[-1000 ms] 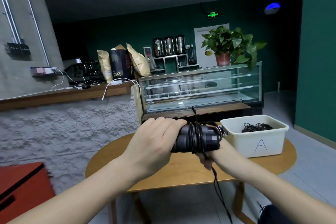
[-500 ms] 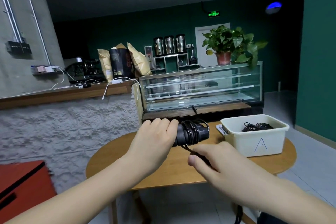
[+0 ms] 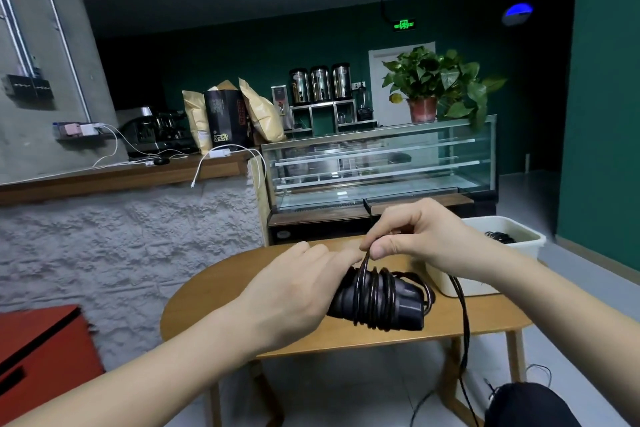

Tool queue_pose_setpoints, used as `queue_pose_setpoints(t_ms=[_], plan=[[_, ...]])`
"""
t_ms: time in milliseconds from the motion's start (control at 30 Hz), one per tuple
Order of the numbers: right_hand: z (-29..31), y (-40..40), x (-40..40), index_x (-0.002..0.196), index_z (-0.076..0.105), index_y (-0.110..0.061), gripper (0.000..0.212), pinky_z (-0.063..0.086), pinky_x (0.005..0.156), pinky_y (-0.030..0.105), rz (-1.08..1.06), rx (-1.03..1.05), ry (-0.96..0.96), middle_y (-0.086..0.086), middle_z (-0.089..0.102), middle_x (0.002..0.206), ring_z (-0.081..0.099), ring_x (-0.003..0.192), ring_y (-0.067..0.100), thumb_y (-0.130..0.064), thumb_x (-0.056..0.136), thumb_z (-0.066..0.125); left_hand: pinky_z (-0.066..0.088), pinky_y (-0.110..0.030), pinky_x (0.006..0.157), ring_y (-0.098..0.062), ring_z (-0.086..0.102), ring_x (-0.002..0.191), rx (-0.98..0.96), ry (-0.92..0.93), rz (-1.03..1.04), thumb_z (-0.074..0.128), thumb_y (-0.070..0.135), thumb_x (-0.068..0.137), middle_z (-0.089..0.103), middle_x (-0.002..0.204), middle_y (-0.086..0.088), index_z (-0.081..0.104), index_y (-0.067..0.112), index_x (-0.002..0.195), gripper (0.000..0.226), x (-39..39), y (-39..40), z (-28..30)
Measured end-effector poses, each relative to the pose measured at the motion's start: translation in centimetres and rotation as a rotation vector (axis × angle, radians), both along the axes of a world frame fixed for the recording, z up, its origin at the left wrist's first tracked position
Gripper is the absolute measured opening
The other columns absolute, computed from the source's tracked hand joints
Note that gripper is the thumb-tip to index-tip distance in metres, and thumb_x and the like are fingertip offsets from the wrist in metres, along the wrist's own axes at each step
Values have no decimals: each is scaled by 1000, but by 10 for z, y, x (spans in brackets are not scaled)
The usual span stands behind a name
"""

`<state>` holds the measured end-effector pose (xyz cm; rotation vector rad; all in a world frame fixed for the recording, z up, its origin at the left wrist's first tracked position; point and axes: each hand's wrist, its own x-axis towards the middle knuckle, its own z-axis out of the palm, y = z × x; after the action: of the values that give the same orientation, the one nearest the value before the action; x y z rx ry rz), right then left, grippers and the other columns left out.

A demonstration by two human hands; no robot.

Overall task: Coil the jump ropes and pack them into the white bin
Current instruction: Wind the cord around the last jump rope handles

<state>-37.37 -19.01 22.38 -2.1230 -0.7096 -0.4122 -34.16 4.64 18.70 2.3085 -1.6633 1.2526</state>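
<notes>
The left hand [image 3: 294, 291] grips the rope handles [image 3: 377, 298] above the table [image 3: 214, 291]. The right hand [image 3: 422, 236] has swung up from below, pinching the cord [image 3: 364, 262] for another wrap. The bin [image 3: 519, 246] waits at the table's right edge.

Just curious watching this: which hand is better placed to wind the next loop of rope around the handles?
Probably the right hand: it already pinches the rope just above the handles, with the slack trailing below it. The left hand grips the handles, steadying them.
</notes>
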Motion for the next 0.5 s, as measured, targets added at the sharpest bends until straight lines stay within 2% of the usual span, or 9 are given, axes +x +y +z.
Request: queue_pose_setpoints(t_ms=[133,167,200,233,267,300,367,433,500], plan=[[-28,3,9,91,80,-10,17,52,78,20,75,184,53,-2,76,87,70,85,9,-25,85,72,51,-38,60,-24,58,70,-109,54,-72,52,12,88,67,89,-11,38,7,129,43,-3,0,0],[-34,7,8,84,80,-13,10,53,76,19,91,193,63,-4,75,82,69,81,6,-19,87,72,54,-41,60,-27,61,72,-137,70,-85,55,10,86,68,93,-12,38,7,129,45,-3,0,0],[-41,12,7,73,78,-22,19,54,72,20,92,193,70,-6,72,73,65,72,2,-12,86,68,55,-43,62,-29,64,75,-172,88,-95,58,8,84,69,97,-13,38,7,129,49,-3,0,1],[-47,17,6,65,74,-28,31,55,68,26,77,198,91,-7,68,65,62,64,2,-9,85,60,56,-44,64,-30,66,79,-209,102,-95,62,5,81,70,100,-12,39,7,130,54,-4,1,1],[-53,24,3,65,72,-30,34,57,66,38,69,232,147,-5,64,63,60,60,7,-9,86,55,57,-44,66,-30,67,82,-240,114,-88,68,2,78,70,102,-12,39,8,130,61,-4,0,2],[-61,30,1,72,71,-30,32,55,64,43,69,263,217,-2,62,63,59,58,13,-14,92,52,57,-45,66,-30,68,83,-264,127,-72,73,0,75,70,103,-12,38,8,131,67,-5,-1,4],[-76,40,-6,93,67,-24,27,50,63,42,92,216,289,-2,58,62,56,56,20,-26,105,43,56,-43,64,-32,67,82,-296,145,-9,79,-2,72,70,102,-12,33,10,132,77,-4,-5,11],[-82,51,-15,107,62,-16,26,51,62,39,106,171,346,-4,55,62,52,54,16,-28,107,39,47,-35,61,-34,64,78,-311,118,74,79,-5,71,69,101,-13,29,10,132,81,1,-10,17],[-80,58,-27,110,58,-22,20,50,61,32,82,104,354,-8,55,64,50,56,9,-34,105,43,37,-32,60,-35,60,70,-317,64,128,76,-8,70,68,93,-13,29,8,131,78,7,-14,20]])
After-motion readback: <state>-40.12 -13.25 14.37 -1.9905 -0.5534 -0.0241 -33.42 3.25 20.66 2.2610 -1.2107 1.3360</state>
